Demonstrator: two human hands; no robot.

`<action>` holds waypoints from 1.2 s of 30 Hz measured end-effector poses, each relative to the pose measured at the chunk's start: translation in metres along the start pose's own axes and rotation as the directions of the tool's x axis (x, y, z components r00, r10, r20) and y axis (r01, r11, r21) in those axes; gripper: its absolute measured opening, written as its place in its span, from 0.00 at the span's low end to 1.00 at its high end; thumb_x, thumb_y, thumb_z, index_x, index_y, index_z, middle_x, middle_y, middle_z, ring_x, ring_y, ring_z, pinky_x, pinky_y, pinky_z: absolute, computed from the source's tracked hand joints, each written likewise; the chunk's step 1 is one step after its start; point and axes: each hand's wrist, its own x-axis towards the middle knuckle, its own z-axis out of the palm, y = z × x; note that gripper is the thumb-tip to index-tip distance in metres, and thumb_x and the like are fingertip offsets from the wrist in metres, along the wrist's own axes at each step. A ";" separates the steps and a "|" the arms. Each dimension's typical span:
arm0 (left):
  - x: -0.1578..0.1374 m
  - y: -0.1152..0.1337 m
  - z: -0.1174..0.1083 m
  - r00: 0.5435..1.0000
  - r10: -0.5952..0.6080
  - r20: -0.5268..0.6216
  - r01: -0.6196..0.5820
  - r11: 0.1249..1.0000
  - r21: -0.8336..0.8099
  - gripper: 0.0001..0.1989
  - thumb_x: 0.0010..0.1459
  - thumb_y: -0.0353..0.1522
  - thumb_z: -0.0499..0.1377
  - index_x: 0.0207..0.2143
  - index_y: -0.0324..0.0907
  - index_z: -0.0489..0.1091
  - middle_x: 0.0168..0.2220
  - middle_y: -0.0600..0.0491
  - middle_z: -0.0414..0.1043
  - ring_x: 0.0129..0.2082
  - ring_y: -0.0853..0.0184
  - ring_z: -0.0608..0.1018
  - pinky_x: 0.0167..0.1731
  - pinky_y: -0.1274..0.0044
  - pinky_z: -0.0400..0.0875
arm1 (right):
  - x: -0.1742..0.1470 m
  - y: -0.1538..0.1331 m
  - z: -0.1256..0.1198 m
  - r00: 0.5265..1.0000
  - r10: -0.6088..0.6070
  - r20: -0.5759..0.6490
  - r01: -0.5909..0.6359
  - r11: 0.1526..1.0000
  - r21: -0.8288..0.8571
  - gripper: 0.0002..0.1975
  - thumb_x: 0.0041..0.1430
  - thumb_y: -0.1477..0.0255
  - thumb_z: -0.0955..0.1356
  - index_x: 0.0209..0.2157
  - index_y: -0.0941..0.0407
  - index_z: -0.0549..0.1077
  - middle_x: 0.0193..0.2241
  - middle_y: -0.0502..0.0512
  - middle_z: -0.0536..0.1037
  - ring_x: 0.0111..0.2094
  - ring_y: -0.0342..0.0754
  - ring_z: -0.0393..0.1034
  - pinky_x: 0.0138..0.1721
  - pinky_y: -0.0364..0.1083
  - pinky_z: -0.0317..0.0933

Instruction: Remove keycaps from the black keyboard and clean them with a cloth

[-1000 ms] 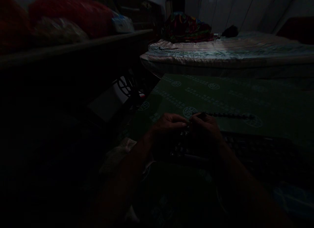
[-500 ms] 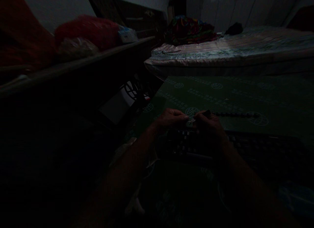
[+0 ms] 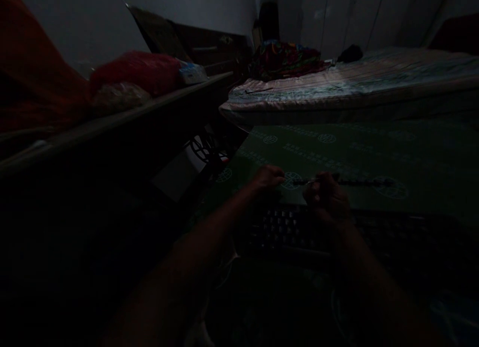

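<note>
One left hand (image 3: 270,176): I couldn't tell its grip.
Right hand (image 3: 330,198): was clamped on something slim (image 3: 312,181).
Keyboard (image 3: 285,226): lay near.

It's very dim in here; weak light, perhaps from above, pales the mattress (image 3: 284,93), while the keyboard (image 3: 288,227) sinks into shadow and the desk's (image 3: 314,157) near side nearly blackens.

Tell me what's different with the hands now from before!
The right hand has moved right, away from the left hand, widening the gap. It still grips a thin thing, too dark to name. The keyboard and dark strip stayed on the green table.
</note>
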 end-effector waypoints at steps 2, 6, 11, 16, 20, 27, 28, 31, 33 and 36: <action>0.010 -0.005 0.007 0.998 0.066 0.013 -0.067 0.995 0.071 0.08 0.49 0.30 0.58 0.31 0.36 0.75 0.29 0.53 0.75 0.30 0.70 0.73 0.34 0.79 0.66 | 0.001 -0.002 -0.003 1.000 0.000 0.009 0.000 0.999 0.038 0.11 0.45 0.62 0.74 0.25 0.53 0.72 0.14 0.42 0.70 0.15 0.36 0.60 0.17 0.37 0.54; 0.024 -0.009 0.019 0.989 0.143 0.045 -0.149 0.964 0.221 0.11 0.51 0.30 0.56 0.34 0.36 0.75 0.33 0.50 0.75 0.34 0.68 0.73 0.37 0.79 0.65 | 0.002 -0.004 -0.008 1.000 -0.024 -0.003 0.024 0.999 0.037 0.09 0.49 0.62 0.72 0.24 0.53 0.73 0.15 0.42 0.70 0.15 0.36 0.60 0.19 0.38 0.56; 0.028 -0.012 0.025 0.985 0.164 0.059 -0.174 0.944 0.280 0.10 0.49 0.31 0.56 0.30 0.38 0.77 0.28 0.52 0.73 0.31 0.68 0.72 0.33 0.79 0.63 | 0.003 -0.004 -0.008 0.999 -0.006 -0.047 0.009 0.999 0.053 0.09 0.48 0.63 0.72 0.24 0.53 0.73 0.15 0.43 0.69 0.15 0.36 0.59 0.19 0.39 0.55; 0.028 -0.018 0.025 0.982 0.163 0.101 -0.188 0.917 0.351 0.11 0.50 0.32 0.55 0.29 0.39 0.77 0.26 0.54 0.70 0.29 0.70 0.69 0.30 0.79 0.60 | 0.003 -0.004 -0.006 1.000 0.015 -0.022 -0.014 1.000 0.012 0.09 0.49 0.62 0.72 0.25 0.52 0.72 0.15 0.43 0.69 0.15 0.37 0.60 0.19 0.39 0.55; 0.028 -0.020 0.027 0.982 0.156 0.102 -0.184 0.908 0.378 0.11 0.51 0.32 0.55 0.32 0.41 0.77 0.29 0.53 0.69 0.31 0.69 0.69 0.31 0.79 0.60 | 0.002 -0.004 -0.006 0.999 -0.006 -0.032 0.006 1.000 -0.005 0.09 0.50 0.63 0.71 0.25 0.53 0.72 0.15 0.43 0.69 0.15 0.36 0.59 0.18 0.38 0.55; 0.025 -0.018 0.027 0.979 0.166 0.119 -0.202 0.876 0.438 0.11 0.52 0.33 0.55 0.32 0.42 0.77 0.30 0.53 0.68 0.31 0.68 0.69 0.31 0.78 0.61 | 0.001 -0.003 -0.001 0.992 0.029 -0.122 -0.025 0.999 0.038 0.09 0.46 0.64 0.73 0.23 0.53 0.72 0.14 0.43 0.68 0.14 0.37 0.58 0.17 0.38 0.54; 0.025 -0.018 0.027 0.979 0.168 0.120 -0.204 0.873 0.443 0.11 0.52 0.33 0.55 0.33 0.42 0.76 0.30 0.53 0.68 0.31 0.68 0.69 0.31 0.78 0.61 | 0.002 -0.003 -0.001 0.992 0.030 -0.122 -0.026 0.999 0.030 0.10 0.46 0.64 0.73 0.23 0.53 0.72 0.14 0.43 0.68 0.14 0.37 0.58 0.17 0.38 0.53; 0.025 -0.019 0.028 0.979 0.170 0.114 -0.204 0.864 0.460 0.12 0.53 0.33 0.54 0.34 0.42 0.76 0.31 0.52 0.69 0.32 0.67 0.70 0.32 0.78 0.61 | 0.002 -0.003 -0.003 0.998 0.018 -0.068 -0.018 1.000 -0.004 0.10 0.47 0.63 0.73 0.23 0.53 0.72 0.15 0.43 0.69 0.15 0.37 0.59 0.17 0.38 0.54; 0.026 -0.020 0.029 0.979 0.173 0.109 -0.204 0.859 0.470 0.12 0.53 0.33 0.54 0.34 0.42 0.77 0.31 0.51 0.70 0.33 0.66 0.70 0.33 0.77 0.62 | 0.003 -0.003 -0.005 1.000 0.016 -0.026 -0.016 1.000 -0.023 0.10 0.48 0.62 0.72 0.24 0.53 0.72 0.15 0.43 0.69 0.15 0.36 0.60 0.18 0.38 0.55; 0.026 -0.020 0.030 0.979 0.178 0.103 -0.205 0.854 0.478 0.13 0.54 0.35 0.54 0.35 0.42 0.77 0.32 0.51 0.70 0.32 0.66 0.70 0.32 0.77 0.61 | 0.003 -0.002 -0.007 1.000 0.021 -0.007 -0.021 0.999 -0.025 0.11 0.47 0.61 0.73 0.25 0.53 0.72 0.16 0.43 0.69 0.15 0.36 0.60 0.18 0.38 0.55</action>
